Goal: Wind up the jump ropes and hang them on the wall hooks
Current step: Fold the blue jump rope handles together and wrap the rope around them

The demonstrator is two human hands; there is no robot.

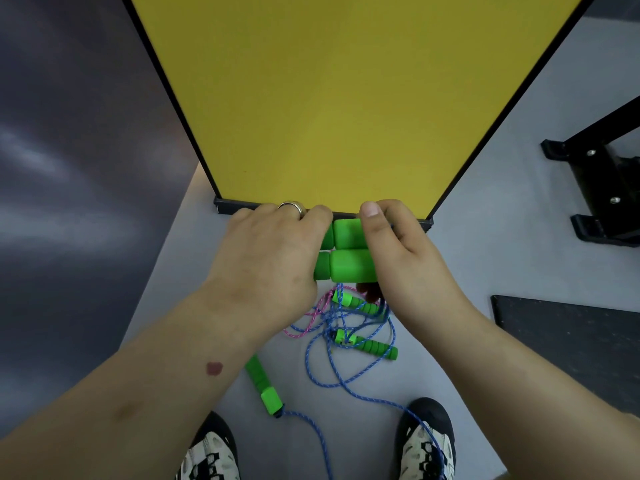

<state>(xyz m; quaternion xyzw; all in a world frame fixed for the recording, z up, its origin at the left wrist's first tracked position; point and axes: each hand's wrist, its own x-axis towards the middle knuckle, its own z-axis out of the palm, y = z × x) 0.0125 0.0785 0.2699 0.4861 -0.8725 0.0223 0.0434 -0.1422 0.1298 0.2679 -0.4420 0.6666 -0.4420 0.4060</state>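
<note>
Green foam handles (349,251), light and grippy, clasped side by side at frame centre by left hand (273,251) and right hand (401,251); limp blue cord (332,372) trails below.

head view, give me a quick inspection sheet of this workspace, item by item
surface: grey floor, partly covered by a dark mat at the right.
job's things: two green handles held side by side; blue rope tangled with pink rope on the floor; three more green handles lying there.
clutter: nothing seen.
grippers: left hand and right hand both closed on the held handles; ring on a left finger.
cables: blue rope runs over the right shoe.
surroundings: yellow panel ahead, black metal frame at right; no hooks visible.
</note>
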